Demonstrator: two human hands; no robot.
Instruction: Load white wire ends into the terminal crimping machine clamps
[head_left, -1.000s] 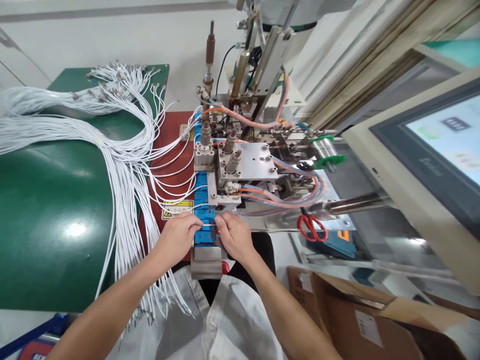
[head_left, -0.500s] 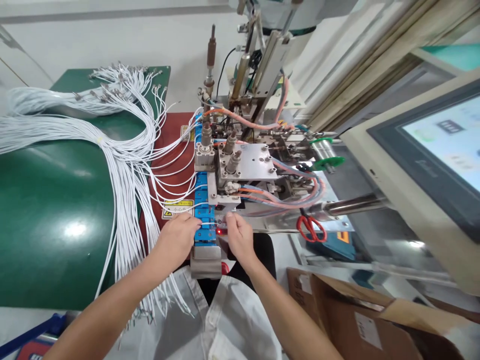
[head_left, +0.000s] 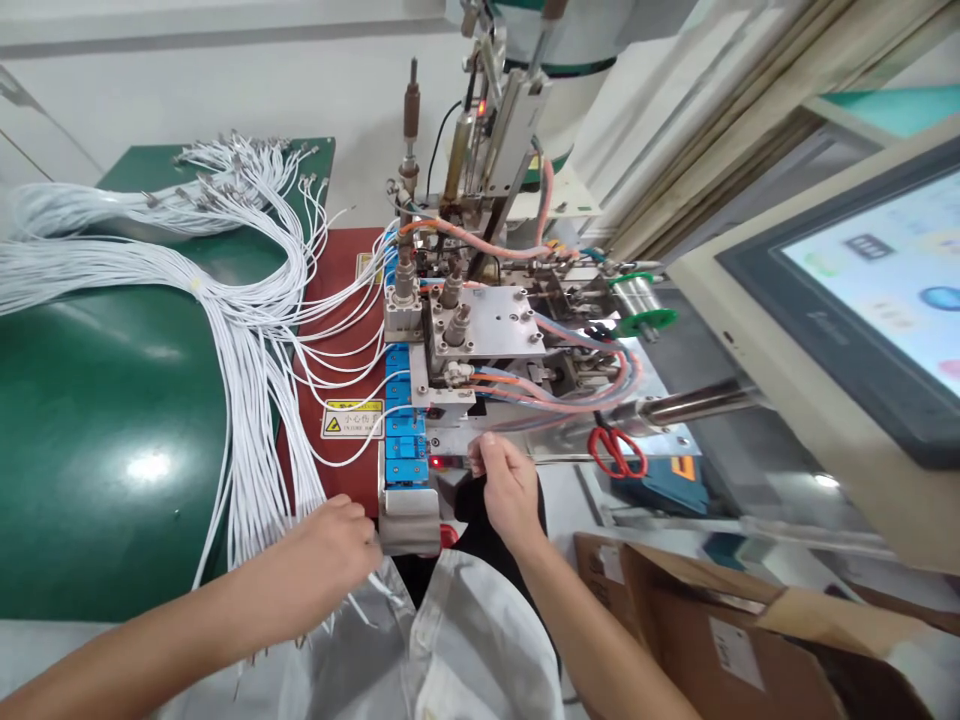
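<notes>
My left hand (head_left: 337,550) is closed, its fingers bunched over the lower ends of a bundle of white cables (head_left: 255,440). Whether a cable is between the fingertips is hidden. My right hand (head_left: 511,490) is curled into a loose fist just right of the machine's front end, apart from the blue clamp blocks (head_left: 407,448). Anything inside its fingers is too small to make out. Several cables run from the bundle into the blue row; the nearest one loops over the red plate (head_left: 349,350). A small red light (head_left: 437,462) glows beside the front blocks.
A green table (head_left: 112,420) carries the cables at left. Behind the blocks stands the machine's metal plate (head_left: 495,320) with air hoses and a wire spool (head_left: 636,303). Red scissors (head_left: 617,452) hang at right, below a touchscreen (head_left: 892,270). Cardboard boxes (head_left: 675,620) stand lower right.
My left hand has left the blue blocks and moved down to the cable ends. My right hand has drawn back slightly right and down. The front cable now sits one block farther along.
</notes>
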